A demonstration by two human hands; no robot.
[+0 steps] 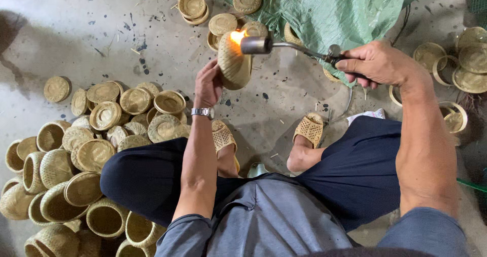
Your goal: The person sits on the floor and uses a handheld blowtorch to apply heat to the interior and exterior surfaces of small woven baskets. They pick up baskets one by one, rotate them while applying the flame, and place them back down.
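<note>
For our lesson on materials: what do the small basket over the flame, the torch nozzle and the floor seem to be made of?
Basket: woven bamboo or similar plant strips, matt tan, weave visible. Torch nozzle: metal, grey with a dull shine. Floor: probably concrete, smooth grey, speckled with dark spots.

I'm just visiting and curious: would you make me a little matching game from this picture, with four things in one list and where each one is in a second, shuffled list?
Things:
1. woven basket
2. torch
3. pile of baskets
4. green sack

Places:
A. heaped on the floor on the person's left side
B. lying on the floor at the top of the view, with baskets beside it
C. held in the left hand, in the flame
D. gripped by the right hand, with its flame at the held basket

Pairs: 1-C, 2-D, 3-A, 4-B
</note>
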